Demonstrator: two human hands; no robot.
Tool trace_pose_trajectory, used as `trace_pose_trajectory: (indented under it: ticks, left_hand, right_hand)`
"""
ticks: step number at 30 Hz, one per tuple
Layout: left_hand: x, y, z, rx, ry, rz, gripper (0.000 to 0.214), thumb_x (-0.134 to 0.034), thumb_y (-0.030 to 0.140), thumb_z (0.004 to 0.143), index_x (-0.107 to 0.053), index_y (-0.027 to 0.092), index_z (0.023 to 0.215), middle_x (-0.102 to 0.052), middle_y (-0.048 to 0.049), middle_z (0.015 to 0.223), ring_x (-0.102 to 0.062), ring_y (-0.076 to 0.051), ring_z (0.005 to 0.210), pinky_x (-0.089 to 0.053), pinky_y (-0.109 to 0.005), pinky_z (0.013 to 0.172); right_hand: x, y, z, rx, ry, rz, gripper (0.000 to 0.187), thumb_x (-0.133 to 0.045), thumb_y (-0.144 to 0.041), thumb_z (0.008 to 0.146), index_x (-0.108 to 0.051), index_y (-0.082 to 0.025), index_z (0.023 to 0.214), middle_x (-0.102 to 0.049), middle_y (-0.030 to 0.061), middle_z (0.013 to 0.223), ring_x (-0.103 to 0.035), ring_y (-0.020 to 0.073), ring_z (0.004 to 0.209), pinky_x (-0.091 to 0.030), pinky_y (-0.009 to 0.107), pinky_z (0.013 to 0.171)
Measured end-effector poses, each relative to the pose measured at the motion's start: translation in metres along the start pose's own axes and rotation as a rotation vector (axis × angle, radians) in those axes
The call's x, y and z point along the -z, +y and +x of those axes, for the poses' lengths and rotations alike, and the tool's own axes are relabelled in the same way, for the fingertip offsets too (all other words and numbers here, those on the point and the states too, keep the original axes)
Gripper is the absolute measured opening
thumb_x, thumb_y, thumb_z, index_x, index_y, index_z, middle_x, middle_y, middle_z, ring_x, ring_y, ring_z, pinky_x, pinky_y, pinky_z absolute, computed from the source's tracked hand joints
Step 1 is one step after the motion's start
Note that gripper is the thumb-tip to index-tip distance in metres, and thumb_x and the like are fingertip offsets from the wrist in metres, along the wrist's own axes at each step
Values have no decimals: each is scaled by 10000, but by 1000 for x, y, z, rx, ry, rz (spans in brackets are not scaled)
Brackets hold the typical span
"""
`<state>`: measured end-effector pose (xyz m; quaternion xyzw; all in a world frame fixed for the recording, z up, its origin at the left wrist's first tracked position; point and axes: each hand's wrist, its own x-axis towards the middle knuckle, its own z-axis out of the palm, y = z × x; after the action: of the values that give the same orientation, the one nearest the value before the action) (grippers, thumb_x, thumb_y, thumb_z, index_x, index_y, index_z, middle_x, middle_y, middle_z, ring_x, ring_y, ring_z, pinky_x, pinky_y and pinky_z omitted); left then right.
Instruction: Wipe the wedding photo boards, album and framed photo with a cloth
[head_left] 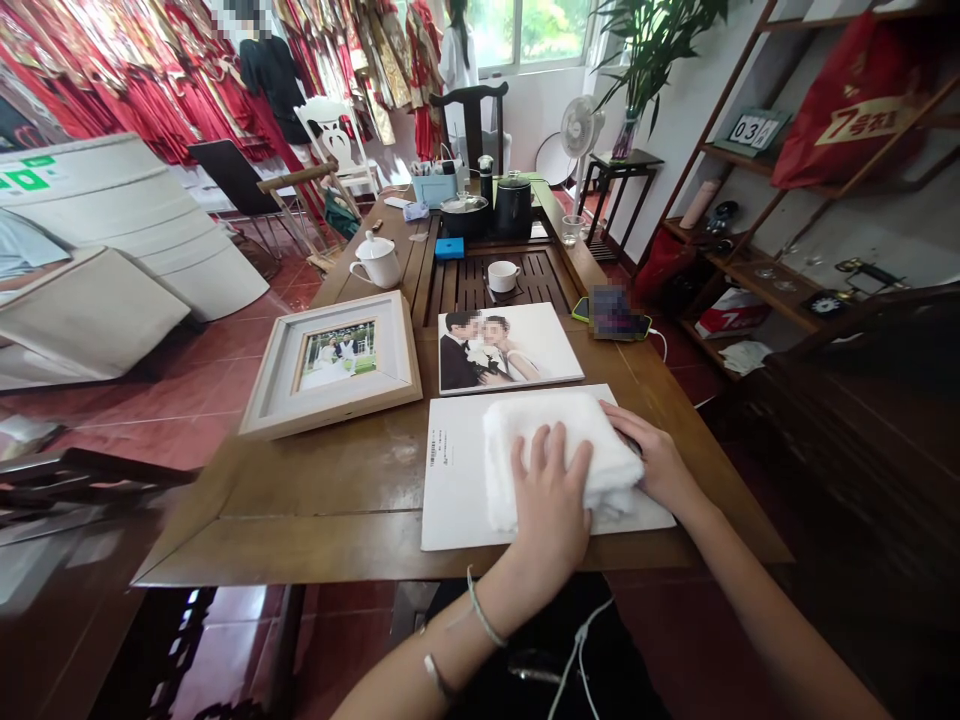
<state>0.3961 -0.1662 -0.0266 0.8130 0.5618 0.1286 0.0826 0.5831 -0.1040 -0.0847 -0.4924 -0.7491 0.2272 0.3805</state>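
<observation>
A folded, fluffy white towel (559,425) lies on a white flat panel (459,505), which carries small print and a barcode on its left side. My left hand (551,490) rests on top of the towel with its fingers spread. At the towel's right edge, my right hand (652,455) curls its fingers around the cloth; part of its grip is hidden. Just beyond the panel is a photo print of a couple (510,350). To the left, a framed photo (337,362) with a pale wooden frame sits on the wooden table (322,490).
Farther back stand a white lidded teapot (377,262), a white cup (503,276), a blue box (450,248) and a black kettle (514,207). A phone (619,315) with a cable lies near the right edge. Shelves (780,270) rise on the right.
</observation>
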Motion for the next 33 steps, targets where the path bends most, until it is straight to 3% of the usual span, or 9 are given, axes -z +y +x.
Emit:
trace_pose_trajectory:
  ticks: [6,10,14,25,29,33]
  left_hand:
    - [-7,-11,36,72,52,50,610,-661,170,741,-448,233,1309,-401,-109,1477,-323,-333,1367,-259,-584,1113]
    - [-6,-14,39,63,48,107,509,-594,128,765,-494,222,1256,-444,-98,1443,-355,-324,1341,-307,-571,1083]
    - [4,-13,22,-48,-27,137,507,-601,177,754,-498,188,1251,-438,-133,1435,-368,-346,1311,-359,-582,1029]
    - [13,0,-60,-284,-174,187,537,-580,296,772,-477,162,1282,-423,-178,1442,-402,-382,1247,-450,-555,886]
    - [21,-4,-66,-272,-207,133,568,-613,309,753,-472,193,1290,-419,-157,1452,-393,-372,1257,-452,-531,888]
    - [22,-4,-51,-139,-212,98,601,-660,260,711,-470,234,1281,-414,-121,1459,-392,-368,1261,-440,-545,915]
  right_hand:
    - [-1,3,-2,-8,-3,-48,433,-454,-132,832,-642,-223,1211,-607,69,1330,-550,252,1252,-460,418,1048]
    - [-2,1,-1,-8,1,-64,406,-447,-149,857,-641,-204,1209,-608,86,1327,-555,251,1248,-460,429,1052]
    - [-2,-1,0,0,2,-55,352,-455,-192,886,-666,-196,1167,-615,102,1315,-564,249,1237,-458,437,1059]
    - [-4,-1,-2,19,8,-58,341,-442,-246,941,-638,-229,1219,-610,84,1319,-548,220,1252,-437,448,1084]
    - [-5,0,-2,22,12,-72,345,-436,-236,944,-633,-224,1227,-614,86,1313,-550,214,1249,-437,444,1086]
    - [-4,0,-2,20,1,-78,344,-431,-240,948,-629,-242,1230,-605,75,1327,-545,212,1256,-432,453,1091]
